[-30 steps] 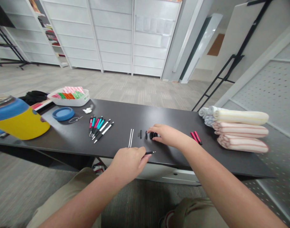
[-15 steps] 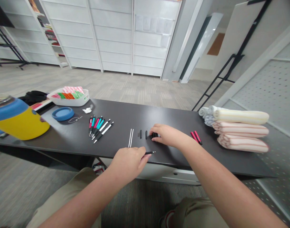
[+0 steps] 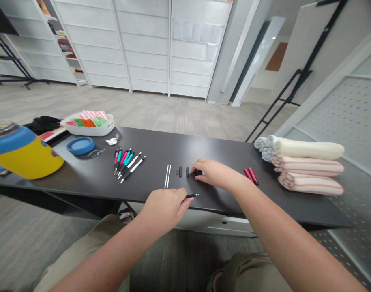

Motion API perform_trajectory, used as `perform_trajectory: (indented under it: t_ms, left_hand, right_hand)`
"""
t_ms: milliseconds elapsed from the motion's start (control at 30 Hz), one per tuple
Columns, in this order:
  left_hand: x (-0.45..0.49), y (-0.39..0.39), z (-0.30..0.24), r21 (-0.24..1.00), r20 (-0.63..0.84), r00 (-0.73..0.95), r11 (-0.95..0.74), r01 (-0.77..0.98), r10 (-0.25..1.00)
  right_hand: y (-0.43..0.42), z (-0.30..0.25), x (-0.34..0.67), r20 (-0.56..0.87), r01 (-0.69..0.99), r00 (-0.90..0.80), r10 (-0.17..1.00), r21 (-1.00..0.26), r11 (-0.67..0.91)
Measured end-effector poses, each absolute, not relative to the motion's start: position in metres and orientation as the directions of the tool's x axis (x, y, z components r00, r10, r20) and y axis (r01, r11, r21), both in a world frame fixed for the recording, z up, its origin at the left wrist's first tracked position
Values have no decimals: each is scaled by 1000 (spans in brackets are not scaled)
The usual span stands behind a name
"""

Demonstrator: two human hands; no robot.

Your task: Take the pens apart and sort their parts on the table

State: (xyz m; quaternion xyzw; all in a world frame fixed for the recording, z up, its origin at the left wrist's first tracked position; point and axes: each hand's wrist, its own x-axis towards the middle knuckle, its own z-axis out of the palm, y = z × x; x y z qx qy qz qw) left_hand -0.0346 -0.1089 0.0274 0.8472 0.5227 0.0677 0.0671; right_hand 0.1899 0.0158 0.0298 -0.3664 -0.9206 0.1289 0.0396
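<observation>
Left hand (image 3: 164,211) is pinching a slim black pen barrel with a silver tip (image 3: 191,196), while right hand (image 3: 214,173) curls narrow over small black plastic pen parts (image 3: 198,172) on the dark tabletop (image 3: 161,142), though I can't tell if it's gripping them. Seems like a pen-parts step, and the next move looks like it needs a careful fingertip pinch.

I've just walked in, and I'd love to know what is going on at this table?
A person is working with small pen parts at a black table. Their left hand holds a slim black pen piece, and their right hand rests on small black pen parts. Two thin white rods and two black pieces lie just left of that hand. Colourful click pens lie further left, and two red pen barrels lie to the right.
</observation>
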Motion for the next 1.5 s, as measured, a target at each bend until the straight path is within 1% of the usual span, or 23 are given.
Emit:
perform_trajectory:
  t_ms: [867,933,1000,1067,1133,1200,1333,1400,1500]
  left_hand:
    - [-34,-109,28,181,35,441,-440,880,897]
    - [-35,-109,28,176,42,445,-445,878,895]
    - [-36,-109,27,170,45,444,-445,879,895]
    - [-37,-108,27,161,47,442,-444,882,896]
    - [-39,-106,27,148,53,440,-443,884,896]
    - [-40,-105,26,131,59,443,-447,885,895]
    - [-39,-105,21,100,48,508,-510,854,860]
    - [-37,-105,17,85,53,558,-561,823,828]
    - [-36,-102,11,42,108,604,-611,791,790]
  right_hand:
    - [15,34,192,-45,670,-727,685,-268,693]
    - [10,40,195,2,673,-717,697,-255,694]
    - [-1,48,199,112,672,-692,713,-258,694]
    - [-18,54,202,232,673,-634,737,-304,675]
    - [-40,56,204,278,674,-573,771,-377,636]
    - [-61,50,201,259,658,-560,787,-438,612]
    - [-86,26,187,207,615,-597,775,-503,607]
    - [-89,13,182,204,582,-615,762,-534,613]
    - [-86,0,181,221,562,-604,766,-563,606]
